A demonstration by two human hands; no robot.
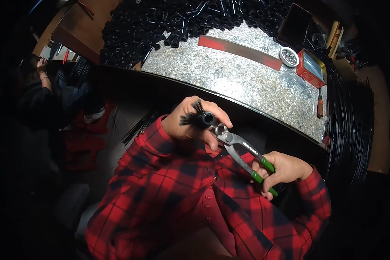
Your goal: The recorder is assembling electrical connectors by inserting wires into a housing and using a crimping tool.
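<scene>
My left hand is closed round a black tubular piece with a round hole in its end. Several thin black strands stick out beside it, partly blurred. My right hand grips pliers by their green handles, which are a little apart. The grey metal jaws meet the near side of the tubular piece, close to my left fingertips. Whether they pinch anything there I cannot make out. Both hands are in front of my chest, short of the table edge.
On the speckled table lies a heap of black tubular parts, with a flat metal strip, a white dish, a red box and a screwdriver. Long black strands hang at right. Another person sits at far left.
</scene>
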